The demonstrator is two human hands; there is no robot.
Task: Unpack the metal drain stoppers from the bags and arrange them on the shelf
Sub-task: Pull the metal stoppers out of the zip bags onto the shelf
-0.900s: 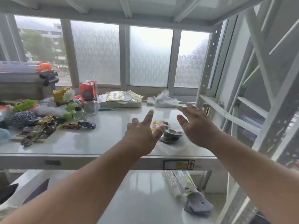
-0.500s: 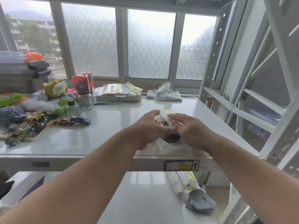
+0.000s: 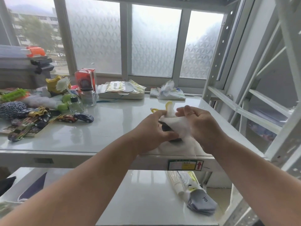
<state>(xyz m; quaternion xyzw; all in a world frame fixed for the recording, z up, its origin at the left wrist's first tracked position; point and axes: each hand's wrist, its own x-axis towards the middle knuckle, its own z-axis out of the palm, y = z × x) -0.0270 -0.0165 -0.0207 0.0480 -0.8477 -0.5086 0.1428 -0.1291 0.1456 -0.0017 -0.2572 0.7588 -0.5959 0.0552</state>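
Our left fingers (image 3: 160, 113) are curled in a narrow pinch on the near-left edge of the thin plastic bag (image 3: 176, 126), with the thumb tucked under toward the dark disc inside. The right fingers (image 3: 187, 111) are bent loosely over the bag's far-right side, gripping film rather than metal, so both hands are closed on the bag and neither on bare steel yet. We hold it just above the shelf (image 3: 114, 128), near its front right edge.

Inside, half hidden by our left hand (image 3: 151, 132), sits a drain stopper (image 3: 166, 127) (only a dark rounded patch shows through the film, so we cannot tell whether it is one piece or a stack). We judge it stiff, smooth and heavy for its size, likely to slide out all at once when the bag tips. The film is soft, light and slippery, and it will crumple rather than resist. A yellow-and-white tab (image 3: 168, 106) stands up at the top, which looks like the mouth, so we would open there and take the stopper by its rim.

Our right hand (image 3: 205, 126) covers the bag's right end. Farther left on the shelf lie toy cars (image 3: 83, 117) and a small glass bottle (image 3: 88, 97), well apart from our work.
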